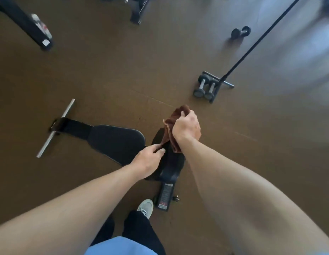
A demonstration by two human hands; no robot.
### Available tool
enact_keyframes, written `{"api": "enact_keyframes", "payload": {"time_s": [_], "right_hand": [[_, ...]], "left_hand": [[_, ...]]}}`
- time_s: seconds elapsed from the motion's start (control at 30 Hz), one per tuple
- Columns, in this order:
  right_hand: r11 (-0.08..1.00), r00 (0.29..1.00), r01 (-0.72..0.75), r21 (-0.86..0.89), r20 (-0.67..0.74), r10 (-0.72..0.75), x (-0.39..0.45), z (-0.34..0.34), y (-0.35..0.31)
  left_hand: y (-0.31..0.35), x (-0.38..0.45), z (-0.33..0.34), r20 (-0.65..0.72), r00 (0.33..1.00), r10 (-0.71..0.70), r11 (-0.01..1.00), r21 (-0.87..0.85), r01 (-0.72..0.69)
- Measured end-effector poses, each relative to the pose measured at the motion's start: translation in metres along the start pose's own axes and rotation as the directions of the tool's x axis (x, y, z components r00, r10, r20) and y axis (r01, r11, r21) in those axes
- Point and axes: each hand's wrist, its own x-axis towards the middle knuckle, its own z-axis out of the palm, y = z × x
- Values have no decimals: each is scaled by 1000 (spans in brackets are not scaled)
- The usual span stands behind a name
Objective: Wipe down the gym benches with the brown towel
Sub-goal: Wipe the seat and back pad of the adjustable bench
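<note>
While brown towel [173, 126] is gripped bunched by right hand [186, 127], corner pinched by left hand [148, 160], over bench [115, 138]: refolding judged underway; pad wiping needed next.

Dim room; pale daylight washes the floor [298, 52] at upper right. Wide-angle bending stretches the edges. Motion blur softens everything, corners worst.

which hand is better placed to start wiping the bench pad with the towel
Right, probably. The right hand grips the bunched bulk of the brown towel above the bench pad; the left hand only pinches a lower corner.
</note>
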Motion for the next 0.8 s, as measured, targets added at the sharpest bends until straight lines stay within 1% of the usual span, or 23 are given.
{"api": "enact_keyframes", "payload": {"time_s": [0.03,0.1,0.17,0.23,0.27,0.33,0.4,0.47,0.53,0.57,0.63,0.7,0.73,0.8], "right_hand": [[999,1000,4,-31,25,-3,7,0,-3],[996,995,63,-65,85,-57,14,-4,-4],[989,976,141,-34,170,-133,9,-15,1],[981,954,192,33,228,-195,-8,-29,13],[977,951,207,57,223,-214,-19,-35,20],[967,944,250,49,211,-254,-42,-44,32],[962,930,271,20,251,-267,-56,-47,37],[969,930,242,42,276,-244,-56,-48,36],[974,940,205,100,257,-224,-50,-45,31],[975,946,189,119,243,-213,-46,-43,28],[978,956,131,165,241,-168,-37,-39,20],[980,953,43,193,285,-98,-21,-36,12],[983,942,-4,183,330,-57,-11,-37,7],[989,899,-98,107,436,42,15,-39,-5]], "left_hand": [[-2,-1,0,51,998,-22,1000,10,21],[-2,-6,4,113,993,-42,999,21,40],[1,-12,14,116,993,-34,997,74,26],[4,-17,23,87,996,-33,993,118,23],[5,-19,27,73,997,-33,991,134,23],[6,-19,32,67,997,-46,987,160,34],[10,-17,33,87,995,-53,984,172,37],[16,-12,32,109,994,-21,980,197,-1],[26,-4,30,103,994,41,976,209,-62],[33,0,30,85,994,68,977,195,-84],[43,8,32,46,994,102,988,110,-107],[54,16,35,6,996,89,996,1,-89],[58,22,37,-7,997,74,997,-36,-74],[64,36,37,-37,998,56,995,-82,-59]]}}
